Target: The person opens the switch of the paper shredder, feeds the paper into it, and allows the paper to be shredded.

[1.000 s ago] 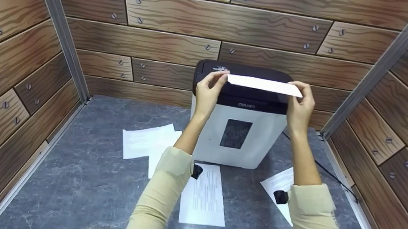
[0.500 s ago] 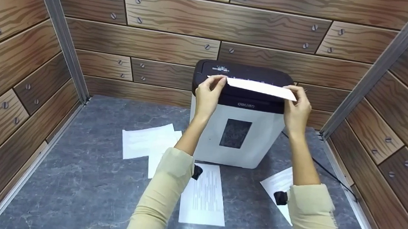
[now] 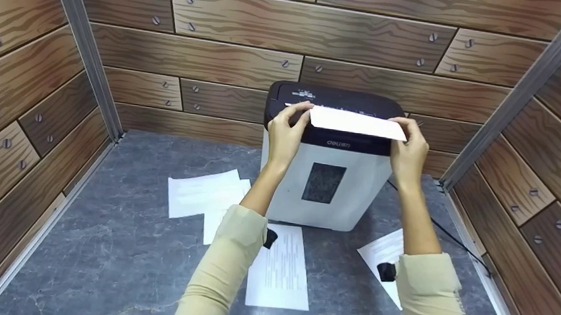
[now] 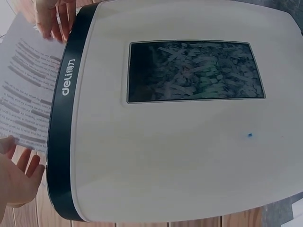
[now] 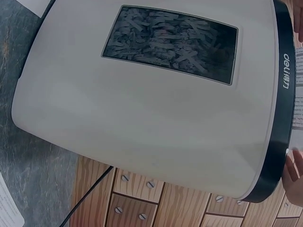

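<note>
A sheet of printed paper (image 3: 358, 123) stretches between both hands over the top of a paper shredder (image 3: 283, 190) with a white body and a dark lid. My left hand (image 3: 285, 134) pinches the sheet's left end between thumb and fingers; my right hand (image 3: 409, 151) pinches the right end. In the left wrist view, printed lines show on the paper (image 4: 26, 80), its lower edge hidden behind the shredder's dark rim (image 4: 60, 137). Paper shreds are visible through the bin window (image 5: 170, 45) in the right wrist view.
Several printed sheets lie on the grey marbled floor: overlapping papers (image 3: 197, 196) left of the shredder, one sheet (image 3: 280, 282) in front, another (image 3: 386, 248) at right. A black cord (image 3: 454, 240) runs along the right side. Wood-patterned walls (image 3: 238, 64) surround the area.
Both hands first shift slightly, the right one leftward and down, lowering the paper towards the shredder's top. Over the last half second the sheet tips, so more of its face shows.
</note>
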Demonstrator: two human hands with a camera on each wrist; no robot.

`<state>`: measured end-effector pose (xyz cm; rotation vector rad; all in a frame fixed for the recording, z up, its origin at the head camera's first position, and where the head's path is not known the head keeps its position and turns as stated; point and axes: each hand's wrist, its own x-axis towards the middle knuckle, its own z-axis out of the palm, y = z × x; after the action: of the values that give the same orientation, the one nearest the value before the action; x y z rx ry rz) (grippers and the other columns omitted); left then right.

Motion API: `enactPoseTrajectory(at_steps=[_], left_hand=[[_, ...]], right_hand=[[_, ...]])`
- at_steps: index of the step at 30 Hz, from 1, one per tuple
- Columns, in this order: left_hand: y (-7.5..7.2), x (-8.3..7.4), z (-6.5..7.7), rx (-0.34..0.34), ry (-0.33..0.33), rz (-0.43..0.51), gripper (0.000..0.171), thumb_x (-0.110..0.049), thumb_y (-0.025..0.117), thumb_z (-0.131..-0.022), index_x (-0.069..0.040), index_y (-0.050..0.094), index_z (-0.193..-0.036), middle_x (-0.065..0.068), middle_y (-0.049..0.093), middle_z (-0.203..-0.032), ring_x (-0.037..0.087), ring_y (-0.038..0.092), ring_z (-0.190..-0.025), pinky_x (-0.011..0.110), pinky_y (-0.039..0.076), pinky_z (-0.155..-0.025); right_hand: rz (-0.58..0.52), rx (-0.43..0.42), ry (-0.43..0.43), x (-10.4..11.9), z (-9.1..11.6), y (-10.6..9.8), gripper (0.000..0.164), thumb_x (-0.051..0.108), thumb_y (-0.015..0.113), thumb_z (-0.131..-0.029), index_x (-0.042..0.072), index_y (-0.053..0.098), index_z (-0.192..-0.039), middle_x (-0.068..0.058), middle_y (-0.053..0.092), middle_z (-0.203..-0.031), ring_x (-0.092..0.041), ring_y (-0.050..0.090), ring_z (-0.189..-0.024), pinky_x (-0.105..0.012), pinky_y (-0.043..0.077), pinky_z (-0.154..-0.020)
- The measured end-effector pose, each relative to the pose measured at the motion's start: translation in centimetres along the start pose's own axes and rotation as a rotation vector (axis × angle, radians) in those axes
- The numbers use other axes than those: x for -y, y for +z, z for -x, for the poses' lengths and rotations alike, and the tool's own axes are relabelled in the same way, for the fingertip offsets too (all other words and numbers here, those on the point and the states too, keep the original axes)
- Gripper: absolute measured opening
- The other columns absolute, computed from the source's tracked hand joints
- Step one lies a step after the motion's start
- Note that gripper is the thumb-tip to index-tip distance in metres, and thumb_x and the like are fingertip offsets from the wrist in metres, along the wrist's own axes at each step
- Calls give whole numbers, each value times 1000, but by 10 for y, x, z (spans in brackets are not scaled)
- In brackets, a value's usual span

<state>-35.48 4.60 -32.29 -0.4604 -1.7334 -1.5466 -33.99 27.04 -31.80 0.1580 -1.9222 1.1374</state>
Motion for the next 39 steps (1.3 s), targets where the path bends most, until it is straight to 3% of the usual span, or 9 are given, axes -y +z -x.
enactPoseTrajectory(at_steps=[8,15,20,24,27,33,39], left_hand=[[-4,4,2,28,3,-75,14,-11,66,-85,-6,71,-97,2,68,-99,12,58,-100,21,41,-89],[-5,7,3,12,37,-117,13,-13,68,-84,-7,72,-95,2,68,-97,13,59,-98,21,43,-87],[-8,13,6,33,79,-209,14,-13,67,-85,-5,71,-96,3,68,-98,18,55,-105,32,31,-102],[-10,20,14,42,117,-304,14,-13,68,-83,-6,71,-95,3,67,-102,21,52,-111,40,20,-108],[-12,25,22,40,168,-368,14,-11,69,-82,-7,71,-95,4,66,-106,23,49,-114,40,17,-109],[-14,33,31,34,289,-456,21,-6,70,-80,-7,70,-101,7,62,-115,25,45,-119,40,18,-109],[-13,44,35,15,360,-450,24,-3,68,-81,-7,69,-104,6,61,-116,23,45,-119,41,20,-108]], right_hand=[[64,16,-8,-1,1,2,11,7,64,-85,1,67,-94,-7,68,-91,-10,58,-82,-21,42,-73],[5,-27,-78,-2,4,4,11,4,67,-82,-2,67,-91,-9,68,-89,-11,61,-84,-23,45,-77],[-47,-7,-63,-4,7,2,13,-4,64,-83,-7,63,-95,-13,66,-92,-16,62,-87,-26,48,-81],[16,-3,-43,-6,13,-3,18,-4,64,-82,-5,62,-100,-13,66,-98,-19,60,-95,-24,43,-88],[67,0,-44,-7,22,-6,20,-3,66,-81,-2,63,-101,-11,65,-100,-20,57,-95,-26,41,-85],[111,45,-176,-16,34,-7,22,-3,67,-80,-1,67,-102,-15,62,-109,-29,50,-111,-32,34,-98],[106,25,-273,-30,38,-2,22,-7,66,-79,-1,68,-101,-16,61,-114,-32,44,-118,-36,28,-104]])
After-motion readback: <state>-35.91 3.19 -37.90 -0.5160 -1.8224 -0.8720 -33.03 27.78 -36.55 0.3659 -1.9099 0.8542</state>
